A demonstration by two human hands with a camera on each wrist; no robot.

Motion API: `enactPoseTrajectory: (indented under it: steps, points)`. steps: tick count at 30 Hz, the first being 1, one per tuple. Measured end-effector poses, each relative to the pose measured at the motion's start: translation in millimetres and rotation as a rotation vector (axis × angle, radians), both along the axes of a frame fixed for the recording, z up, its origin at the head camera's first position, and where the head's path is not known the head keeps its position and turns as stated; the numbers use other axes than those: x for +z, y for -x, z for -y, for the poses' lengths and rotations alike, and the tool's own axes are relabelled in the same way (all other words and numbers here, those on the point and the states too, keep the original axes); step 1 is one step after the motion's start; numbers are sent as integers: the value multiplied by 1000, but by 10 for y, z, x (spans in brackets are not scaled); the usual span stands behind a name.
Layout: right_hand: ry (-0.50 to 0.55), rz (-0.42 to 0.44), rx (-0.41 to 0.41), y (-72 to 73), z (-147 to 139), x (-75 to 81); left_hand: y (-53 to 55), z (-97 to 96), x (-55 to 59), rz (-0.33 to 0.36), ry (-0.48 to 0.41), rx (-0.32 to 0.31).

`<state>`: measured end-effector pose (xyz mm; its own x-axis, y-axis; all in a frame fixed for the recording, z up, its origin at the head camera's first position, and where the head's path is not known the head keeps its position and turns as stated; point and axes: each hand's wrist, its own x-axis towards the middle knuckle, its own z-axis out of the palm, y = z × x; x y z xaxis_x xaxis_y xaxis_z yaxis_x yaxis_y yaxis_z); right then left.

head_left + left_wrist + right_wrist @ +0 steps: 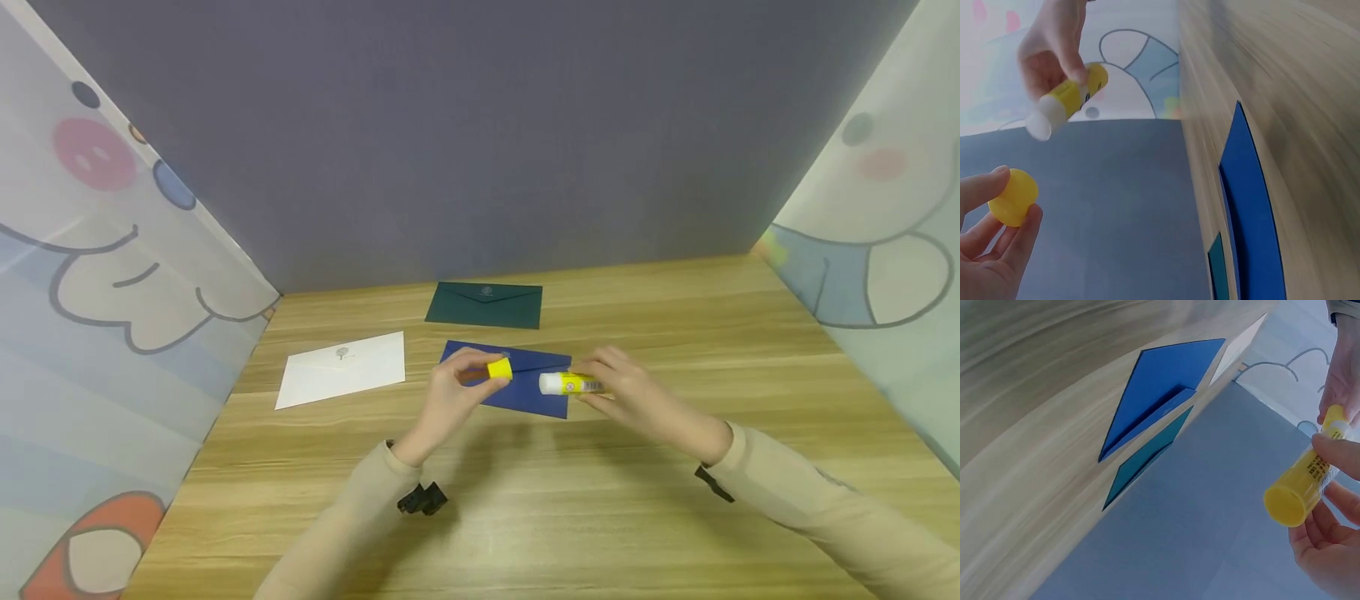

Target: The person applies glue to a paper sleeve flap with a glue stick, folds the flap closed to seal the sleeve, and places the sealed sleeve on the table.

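A yellow cap point(499, 369) is pinched between the thumb and fingers of my left hand point(461, 392). My right hand point(628, 392) grips a yellow glue stick point(573, 383) by its barrel, its white end turned toward the cap. In the left wrist view a gap separates the glue stick point(1072, 97) from the cap point(1015, 197). Both hands are raised over a blue envelope point(536, 402), which they partly cover in the head view. Its flap point(1160, 419) stands slightly lifted in the right wrist view.
Behind the blue envelope lies a dark green envelope point(487, 305). To the left is a white envelope point(341, 369) with a small tree print. A grey panel point(495, 142) closes off the back of the wooden table point(570, 517), and cartoon-printed panels point(112, 275) stand at both sides.
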<state>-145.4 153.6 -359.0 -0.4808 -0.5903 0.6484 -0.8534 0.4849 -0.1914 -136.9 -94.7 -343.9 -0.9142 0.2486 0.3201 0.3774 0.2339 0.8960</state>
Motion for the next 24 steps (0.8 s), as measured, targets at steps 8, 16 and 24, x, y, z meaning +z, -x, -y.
enactPoseTrajectory:
  steps: [8,16,24]
  points:
    - [37,50,-10,-10,-80,-48,64,217,-189,34,5,30]
    - [76,55,-29,-21,-147,-80,87,460,-234,68,32,145]
    - [105,105,-100,-50,-196,-82,94,757,-254,80,44,237]
